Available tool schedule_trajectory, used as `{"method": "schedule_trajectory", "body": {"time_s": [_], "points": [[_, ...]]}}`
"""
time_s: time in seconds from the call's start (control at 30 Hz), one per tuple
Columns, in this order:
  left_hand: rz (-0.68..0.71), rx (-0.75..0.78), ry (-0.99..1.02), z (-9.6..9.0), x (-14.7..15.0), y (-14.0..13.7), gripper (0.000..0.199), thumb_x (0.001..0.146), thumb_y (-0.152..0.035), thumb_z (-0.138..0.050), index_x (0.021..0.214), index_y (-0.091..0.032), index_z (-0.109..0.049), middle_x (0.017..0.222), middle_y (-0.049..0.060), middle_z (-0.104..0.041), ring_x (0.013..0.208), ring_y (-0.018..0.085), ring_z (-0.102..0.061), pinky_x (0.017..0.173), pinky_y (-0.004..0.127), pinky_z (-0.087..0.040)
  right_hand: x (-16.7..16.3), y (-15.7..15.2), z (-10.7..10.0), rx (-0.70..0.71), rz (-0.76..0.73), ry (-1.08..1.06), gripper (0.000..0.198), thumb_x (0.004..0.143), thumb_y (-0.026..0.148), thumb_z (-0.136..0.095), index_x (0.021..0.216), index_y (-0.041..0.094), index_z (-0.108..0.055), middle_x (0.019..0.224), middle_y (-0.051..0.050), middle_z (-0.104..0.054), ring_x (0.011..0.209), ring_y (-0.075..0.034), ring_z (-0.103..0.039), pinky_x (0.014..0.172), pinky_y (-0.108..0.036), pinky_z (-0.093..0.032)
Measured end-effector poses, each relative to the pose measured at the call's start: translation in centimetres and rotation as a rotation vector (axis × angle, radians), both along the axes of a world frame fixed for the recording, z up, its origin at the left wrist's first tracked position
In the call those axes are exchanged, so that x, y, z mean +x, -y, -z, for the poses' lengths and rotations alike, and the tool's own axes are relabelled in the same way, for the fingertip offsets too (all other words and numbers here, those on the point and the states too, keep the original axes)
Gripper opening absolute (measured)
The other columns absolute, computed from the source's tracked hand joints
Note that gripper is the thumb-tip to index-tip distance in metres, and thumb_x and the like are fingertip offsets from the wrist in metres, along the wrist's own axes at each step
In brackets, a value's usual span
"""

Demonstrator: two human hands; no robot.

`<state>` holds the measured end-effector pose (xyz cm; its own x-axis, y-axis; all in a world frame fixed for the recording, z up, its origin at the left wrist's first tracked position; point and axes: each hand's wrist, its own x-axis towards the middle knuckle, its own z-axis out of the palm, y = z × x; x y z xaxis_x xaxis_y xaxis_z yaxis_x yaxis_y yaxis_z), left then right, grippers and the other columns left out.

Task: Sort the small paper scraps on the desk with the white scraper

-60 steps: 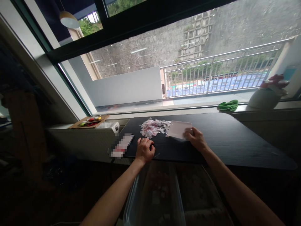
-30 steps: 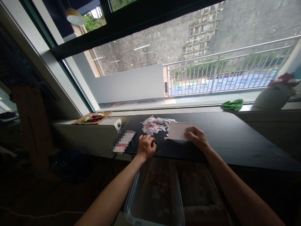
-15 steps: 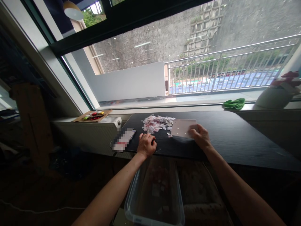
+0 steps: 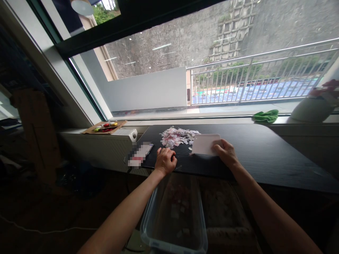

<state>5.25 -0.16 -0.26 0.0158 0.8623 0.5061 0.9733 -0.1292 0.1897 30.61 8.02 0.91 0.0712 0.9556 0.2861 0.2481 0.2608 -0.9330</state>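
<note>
My right hand [image 4: 225, 152] grips a pale, flat rectangular board [image 4: 205, 144] with rounded corners, thumb on its face. The board's left side is at the edge of a heap of torn white and pinkish paper scraps [image 4: 174, 137] on the black table [image 4: 254, 151]. A few loose scraps lie beside the board. My left hand [image 4: 165, 160] rests near the table's front edge, just below the heap, its fingers curled in and nothing visible in them. Below the table edge, between my forearms, stands a clear plastic bin [image 4: 173, 243] with some scraps inside.
A partly pixelated phone [image 4: 143, 152] lies at the table's left corner. Left of it, a radiator [image 4: 97, 148] carries a brown sheet with small colourful items [image 4: 108, 126]. A green cloth [image 4: 265, 116] and a white pot [image 4: 309, 110] sit along the window sill.
The board in my right hand has tilted slightly, and the specks that showed on its face are no longer seen. My left hand stays in nearly the same place.
</note>
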Motion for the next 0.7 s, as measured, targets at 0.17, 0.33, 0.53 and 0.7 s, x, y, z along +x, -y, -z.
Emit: {"method": "schedule_trajectory", "body": {"time_s": [0.17, 0.33, 0.53, 0.7], "points": [[-0.021, -0.033, -0.007, -0.3, 0.0, 0.0, 0.015, 0.078, -0.018, -0.052, 0.085, -0.02, -0.065, 0.09, 0.005, -0.065, 0.094, 0.023, -0.058, 0.106, 0.048, -0.031, 0.1, 0.0, -0.1, 0.004, 0.017, -0.037, 0.019, 0.059, 0.033, -0.054, 0.071, 0.019, -0.059, 0.062, 0.001, -0.056, 0.057, -0.015, -0.048, 0.053, -0.028, -0.039], [0.044, -0.064, -0.06, -1.3, 1.5, -0.1, 0.018, 0.08, -0.019, -0.053, 0.088, -0.022, -0.069, 0.09, 0.005, -0.065, 0.098, 0.024, -0.056, 0.11, 0.055, -0.024, 0.1, 0.1, -0.2, -0.005, 0.019, -0.021, 0.019, 0.058, 0.033, -0.054, 0.069, 0.019, -0.059, 0.062, 0.0, -0.057, 0.058, -0.015, -0.049, 0.053, -0.028, -0.039], [0.232, -0.095, -0.144, -1.4, 4.2, -0.2, 0.027, 0.084, -0.025, -0.053, 0.106, -0.026, -0.069, 0.096, 0.005, -0.061, 0.101, 0.024, -0.053, 0.112, 0.059, -0.018, 0.2, 0.0, 0.1, -0.007, 0.037, -0.038, 0.015, 0.059, 0.032, -0.054, 0.067, 0.02, -0.058, 0.06, 0.001, -0.056, 0.058, -0.015, -0.048, 0.053, -0.028, -0.04], [0.203, -0.086, -0.129, -1.5, 4.0, -0.4, 0.021, 0.084, -0.024, -0.053, 0.095, -0.025, -0.072, 0.094, 0.006, -0.061, 0.101, 0.024, -0.052, 0.111, 0.06, -0.019, 0.3, -0.2, 0.2, -0.009, 0.085, -0.051, 0.016, 0.06, 0.031, -0.054, 0.07, 0.02, -0.059, 0.064, 0.0, -0.059, 0.06, -0.016, -0.051, 0.053, -0.028, -0.04]]}}
